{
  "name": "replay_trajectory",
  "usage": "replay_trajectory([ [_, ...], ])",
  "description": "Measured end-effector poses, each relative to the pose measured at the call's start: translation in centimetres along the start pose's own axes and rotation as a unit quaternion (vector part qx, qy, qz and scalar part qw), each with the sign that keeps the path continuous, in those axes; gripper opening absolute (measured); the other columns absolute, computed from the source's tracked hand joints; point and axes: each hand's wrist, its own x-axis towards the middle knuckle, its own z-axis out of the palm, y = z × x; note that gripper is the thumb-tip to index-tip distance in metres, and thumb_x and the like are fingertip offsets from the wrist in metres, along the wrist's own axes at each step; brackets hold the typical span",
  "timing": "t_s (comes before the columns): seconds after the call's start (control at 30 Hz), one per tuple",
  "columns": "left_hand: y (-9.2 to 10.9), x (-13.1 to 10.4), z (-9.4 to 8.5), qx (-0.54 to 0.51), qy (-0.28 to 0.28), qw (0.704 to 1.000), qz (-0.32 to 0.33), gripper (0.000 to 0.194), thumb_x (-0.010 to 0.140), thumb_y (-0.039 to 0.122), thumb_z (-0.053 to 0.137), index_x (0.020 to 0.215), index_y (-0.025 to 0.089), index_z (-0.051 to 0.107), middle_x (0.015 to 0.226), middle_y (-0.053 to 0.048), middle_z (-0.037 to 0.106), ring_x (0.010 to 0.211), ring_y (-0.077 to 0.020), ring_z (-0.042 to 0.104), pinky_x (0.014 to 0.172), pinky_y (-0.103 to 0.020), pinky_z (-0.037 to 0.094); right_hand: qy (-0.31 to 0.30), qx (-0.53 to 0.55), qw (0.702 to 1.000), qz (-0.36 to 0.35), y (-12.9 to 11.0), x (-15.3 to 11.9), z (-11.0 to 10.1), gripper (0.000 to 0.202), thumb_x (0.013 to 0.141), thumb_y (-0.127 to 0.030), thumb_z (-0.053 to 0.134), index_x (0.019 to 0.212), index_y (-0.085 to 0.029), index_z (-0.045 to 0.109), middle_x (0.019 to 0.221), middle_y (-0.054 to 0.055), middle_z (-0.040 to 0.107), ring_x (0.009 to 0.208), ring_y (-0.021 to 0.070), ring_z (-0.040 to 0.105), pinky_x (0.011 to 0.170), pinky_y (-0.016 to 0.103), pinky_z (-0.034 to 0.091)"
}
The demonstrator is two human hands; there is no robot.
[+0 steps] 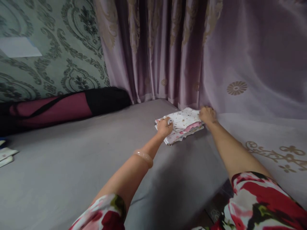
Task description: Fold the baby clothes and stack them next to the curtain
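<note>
Left hand (165,126) and right hand (208,115) hold folded cloth stack (185,119) by opposite ends on grey bed (96,159), purple curtain (165,64) hanging behind

The right hand (207,115) hides its own fingertips and the corner of the folded cloths (175,137) beneath it. The left hand (165,126) covers part of their other end; the layers are too bunched to count. Prints on the top cloth (185,118) are too small to make out. Well left of the hands, a long bag (67,107) and some white items (7,154) run off the edge. Nearer than the hands, both floral sleeves (261,201) are cut off.
</note>
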Motion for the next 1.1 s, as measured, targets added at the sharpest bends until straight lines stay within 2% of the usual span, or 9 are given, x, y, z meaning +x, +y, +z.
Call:
replay_trajectory([
  [0.13, -0.3, -1.3, -0.7, 0.08, 0.032, 0.996, -0.01, 0.044, 0.088, 0.037, 0.051, 0.128, 0.02, 0.056, 0.125, -0.015, 0.055, 0.123, -0.0317, 0.043, 0.103, -0.045, 0.033, 0.013, 0.015, 0.999, -0.043, -1.6, -0.4, 0.5, 0.04, 0.093, -0.016, 0.031, 0.124, -0.006, 0.055, 0.124, 0.023, 0.058, 0.119, 0.0322, 0.051, 0.097, 0.042, 0.037],
  [0.3, -2.8, -4.4, -3.2, 0.122, 0.033, 0.992, 0.008, 0.047, 0.089, 0.037, 0.05, 0.13, 0.015, 0.053, 0.126, -0.017, 0.053, 0.117, -0.029, 0.046, 0.101, -0.04, 0.034, -0.066, 0.098, 0.991, -0.058, -3.6, 0.7, 2.1, 0.054, 0.099, -0.038, 0.018, 0.135, -0.01, 0.048, 0.138, 0.019, 0.05, 0.128, 0.0313, 0.044, 0.106, 0.045, 0.031],
  [0.4, -6.0, -6.8, -5.8, 0.159, 0.035, 0.987, 0.004, 0.046, 0.089, 0.035, 0.049, 0.13, 0.015, 0.053, 0.124, -0.016, 0.055, 0.113, -0.028, 0.048, 0.101, -0.041, 0.035, -0.117, 0.091, 0.989, -0.026, -3.7, 1.2, 3.3, 0.061, 0.098, -0.045, 0.012, 0.139, -0.014, 0.045, 0.146, 0.018, 0.041, 0.133, 0.035, 0.038, 0.108, 0.054, 0.027],
  [0.53, -11.8, -10.7, -10.4, 0.217, 0.06, 0.974, -0.014, 0.043, 0.089, 0.038, 0.047, 0.127, 0.019, 0.055, 0.126, -0.014, 0.055, 0.112, -0.0273, 0.051, 0.101, -0.042, 0.036, -0.149, 0.087, 0.985, -0.024, -3.2, 1.7, 3.8, 0.062, 0.097, -0.047, 0.012, 0.138, -0.016, 0.047, 0.146, 0.018, 0.042, 0.132, 0.036, 0.04, 0.106, 0.056, 0.029],
  [0.63, -15.8, -14.0, -14.0, 0.269, 0.057, 0.959, -0.06, 0.043, 0.088, 0.039, 0.045, 0.124, 0.02, 0.056, 0.125, -0.013, 0.057, 0.112, -0.029, 0.051, 0.099, -0.043, 0.037, -0.12, 0.08, 0.989, -0.035, -3.8, 1.6, 2.9, 0.062, 0.097, -0.048, 0.014, 0.138, -0.015, 0.047, 0.146, 0.019, 0.042, 0.134, 0.0361, 0.038, 0.107, 0.057, 0.028],
  [0.73, -18.4, -17.3, -17.0, 0.309, 0.051, 0.945, -0.098, 0.043, 0.086, 0.04, 0.045, 0.122, 0.02, 0.058, 0.126, -0.014, 0.058, 0.111, -0.0304, 0.052, 0.099, -0.044, 0.038, -0.054, 0.086, 0.99, -0.101, -6.1, 0.3, 1.4, 0.06, 0.097, -0.046, 0.016, 0.138, -0.013, 0.046, 0.148, 0.018, 0.039, 0.138, 0.0337, 0.031, 0.11, 0.057, 0.023],
  [0.9, -19.2, -21.5, -20.2, 0.339, 0.046, 0.927, -0.154, 0.042, 0.086, 0.041, 0.045, 0.122, 0.022, 0.058, 0.129, -0.014, 0.056, 0.115, -0.0317, 0.05, 0.099, -0.044, 0.039, -0.033, 0.119, 0.963, -0.241, -10.0, -3.1, 1.5, 0.054, 0.095, -0.044, 0.025, 0.139, -0.022, 0.046, 0.152, 0.012, 0.037, 0.142, 0.0307, 0.027, 0.113, 0.057, 0.021],
  [1.03, -19.0, -23.6, -22.0, 0.32, 0.024, 0.934, -0.156, 0.044, 0.088, 0.039, 0.045, 0.127, 0.02, 0.054, 0.134, -0.014, 0.052, 0.119, -0.0285, 0.049, 0.103, -0.042, 0.037, -0.071, 0.121, 0.958, -0.249, -10.5, -2.9, 4.8, 0.054, 0.09, -0.046, 0.022, 0.134, -0.032, 0.051, 0.145, 0.011, 0.047, 0.139, 0.0308, 0.033, 0.113, 0.061, 0.013],
  [1.1, -19.0, -24.5, -22.8, 0.305, 0.012, 0.942, -0.137, 0.044, 0.089, 0.036, 0.046, 0.129, 0.02, 0.052, 0.136, -0.012, 0.051, 0.121, -0.0263, 0.047, 0.106, -0.039, 0.035, -0.05, 0.149, 0.954, -0.255, -10.5, -2.2, 6.2, 0.054, 0.086, -0.052, 0.025, 0.131, -0.04, 0.054, 0.143, 0.01, 0.049, 0.138, 0.0303, 0.034, 0.113, 0.057, 0.011],
])
